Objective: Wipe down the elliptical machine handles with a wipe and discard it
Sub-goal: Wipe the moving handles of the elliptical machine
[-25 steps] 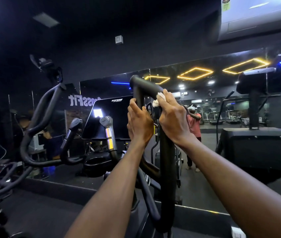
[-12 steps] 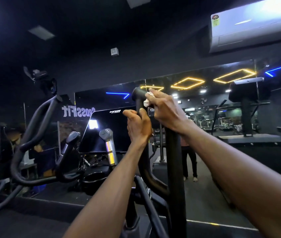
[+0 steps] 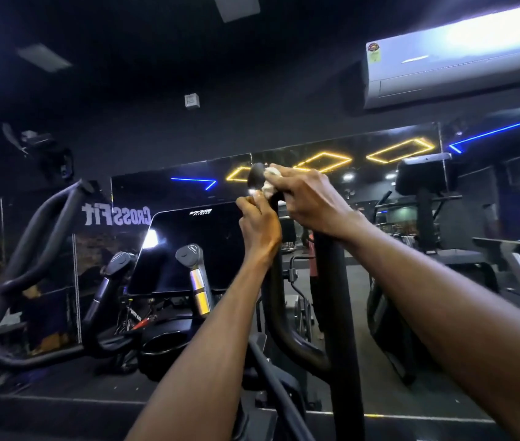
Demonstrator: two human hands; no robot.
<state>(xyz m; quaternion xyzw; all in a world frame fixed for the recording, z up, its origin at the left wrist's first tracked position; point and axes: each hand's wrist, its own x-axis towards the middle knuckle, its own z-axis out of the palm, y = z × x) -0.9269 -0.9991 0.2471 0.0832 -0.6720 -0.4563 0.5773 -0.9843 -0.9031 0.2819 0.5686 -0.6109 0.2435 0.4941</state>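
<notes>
The elliptical's right black handle [image 3: 335, 313] rises in front of me and ends in a rounded tip [image 3: 257, 178]. My right hand [image 3: 309, 200] wraps its fingers over the top of the handle just below that tip and presses a crumpled white wipe [image 3: 270, 183] against it. My left hand [image 3: 260, 227] grips the inner curved bar of the same handle right beneath, touching the wipe's lower edge. The left handle [image 3: 29, 249] curves up at the far left, untouched.
The dark console screen [image 3: 188, 246] and two short grips with metal bands [image 3: 196, 278] sit between the handles, a cup holder [image 3: 163, 345] below. A wall mirror [image 3: 363, 202] stands ahead, an air conditioner [image 3: 449, 55] hangs at the upper right, and another machine [image 3: 424, 249] stands right.
Both hands have slid up the right handle: the wipe went from just below the bend to the very end near the tip. My view has tilted upward.
</notes>
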